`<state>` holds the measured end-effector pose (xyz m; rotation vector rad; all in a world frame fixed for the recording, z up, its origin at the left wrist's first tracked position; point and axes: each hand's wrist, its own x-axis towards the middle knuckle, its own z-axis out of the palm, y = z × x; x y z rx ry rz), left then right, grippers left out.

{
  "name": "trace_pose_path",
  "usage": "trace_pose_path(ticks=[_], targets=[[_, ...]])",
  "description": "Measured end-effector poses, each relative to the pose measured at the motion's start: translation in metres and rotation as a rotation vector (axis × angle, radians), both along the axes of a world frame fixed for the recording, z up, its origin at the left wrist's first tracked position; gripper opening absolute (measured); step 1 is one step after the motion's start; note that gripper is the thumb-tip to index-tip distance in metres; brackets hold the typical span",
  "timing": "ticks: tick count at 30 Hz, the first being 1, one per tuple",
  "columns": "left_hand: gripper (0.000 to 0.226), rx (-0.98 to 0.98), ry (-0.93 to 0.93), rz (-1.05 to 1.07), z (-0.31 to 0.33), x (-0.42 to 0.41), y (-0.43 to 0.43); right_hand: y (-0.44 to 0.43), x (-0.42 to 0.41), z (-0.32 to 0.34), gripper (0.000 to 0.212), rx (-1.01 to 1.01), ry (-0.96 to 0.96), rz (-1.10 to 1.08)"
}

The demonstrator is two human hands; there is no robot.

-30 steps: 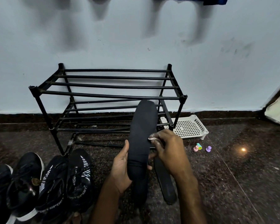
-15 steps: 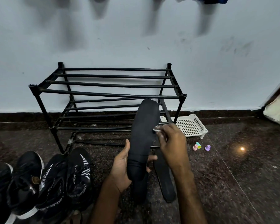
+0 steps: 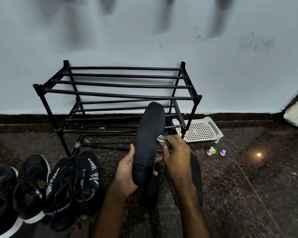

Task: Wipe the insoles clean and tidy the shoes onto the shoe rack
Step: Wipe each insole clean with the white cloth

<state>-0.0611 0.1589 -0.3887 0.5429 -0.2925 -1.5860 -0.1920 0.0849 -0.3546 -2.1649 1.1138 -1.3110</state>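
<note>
On my feed, a slim black foam insole point(image 3: 149, 134) stands nearly upright, toe end up, in front of the black metal-tube shoe rack point(image 3: 117, 86) by the wall. The left hand point(image 3: 126, 170) grips its heel end. A small white wipe point(image 3: 160, 138), pinched by the right hand point(image 3: 175, 152), touches its right edge. Two more black insoles point(image 3: 195, 176) lie flat on the floor below. Four black lace-up sneakers point(image 3: 60, 186) sit in a row on the floor, front-left of the rack.
</note>
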Motion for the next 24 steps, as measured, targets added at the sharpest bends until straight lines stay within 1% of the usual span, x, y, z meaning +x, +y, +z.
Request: trace_pose_path(ticks=[2, 4, 5, 6, 8, 10, 11, 14, 17, 22, 24], targets=[[0.080, 0.013, -0.002, -0.023, -0.010, 0.007, 0.003, 0.001, -0.003, -0.020, 0.014, 0.126, 0.016, -0.054], [0.082, 0.066, -0.009, -0.013, -0.027, 0.018, 0.007, 0.004, -0.010, -0.042, 0.010, 0.281, -0.026, -0.113], [0.081, 0.098, -0.007, -0.006, -0.036, 0.023, 0.010, 0.006, -0.013, -0.052, 0.007, 0.364, -0.065, -0.134], [0.074, 0.148, -0.015, 0.030, -0.047, 0.028, 0.011, 0.007, -0.016, -0.061, 0.006, 0.446, -0.111, -0.151], [0.051, 0.287, -0.014, 0.136, -0.072, 0.035, 0.015, 0.007, -0.018, -0.080, 0.007, 0.634, -0.231, -0.152], [0.057, 0.396, 0.026, 0.187, -0.097, 0.040, 0.018, 0.007, -0.019, -0.097, 0.010, 0.782, -0.349, -0.133], [0.060, 0.435, 0.041, 0.203, -0.106, 0.040, 0.019, 0.007, -0.020, -0.105, 0.010, 0.819, -0.383, -0.130], [0.061, 0.520, -0.003, 0.225, -0.133, 0.044, 0.020, 0.010, -0.021, -0.125, 0.010, 0.874, -0.412, -0.130], [0.055, 0.599, -0.076, 0.198, -0.153, 0.049, 0.019, 0.013, -0.023, -0.141, 0.009, 0.875, -0.398, -0.171], [0.055, 0.691, -0.183, 0.157, -0.190, 0.051, 0.011, 0.017, -0.023, -0.161, 0.010, 0.876, -0.289, -0.239], [0.057, 0.746, -0.263, 0.152, -0.204, 0.053, 0.008, 0.017, -0.021, -0.164, 0.013, 0.863, -0.247, -0.255]])
